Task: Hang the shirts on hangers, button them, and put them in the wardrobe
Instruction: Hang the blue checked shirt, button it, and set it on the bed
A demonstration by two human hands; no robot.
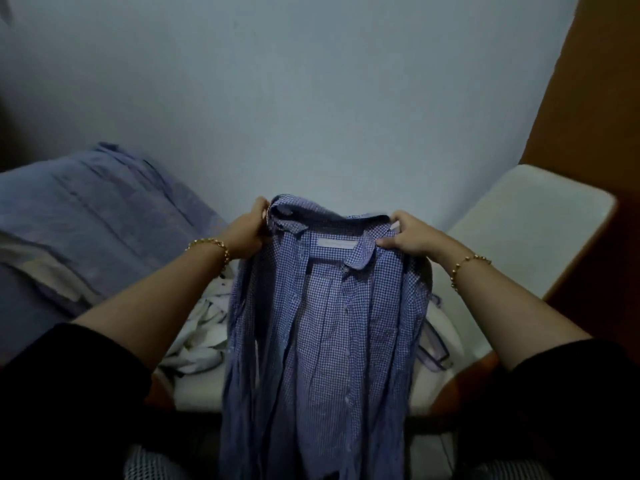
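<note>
Holding comes first: the blue checked shirt [322, 306] is gripped at both shoulders, left hand [250, 233] and right hand [408, 239] fingers clamped on cloth, over the white table [526, 216]. No hanger is seen; one is likely needed next.

The shirt [322, 323] hangs in the middle and blocks the way to the bench [519, 237] behind it. White clothes [194, 344] are heaped on the bench left of the shirt; above its far right end there is open room. The wall [311, 98] closes the back, the bed [86, 220] the left, a brown panel [595, 98] the right.
</note>
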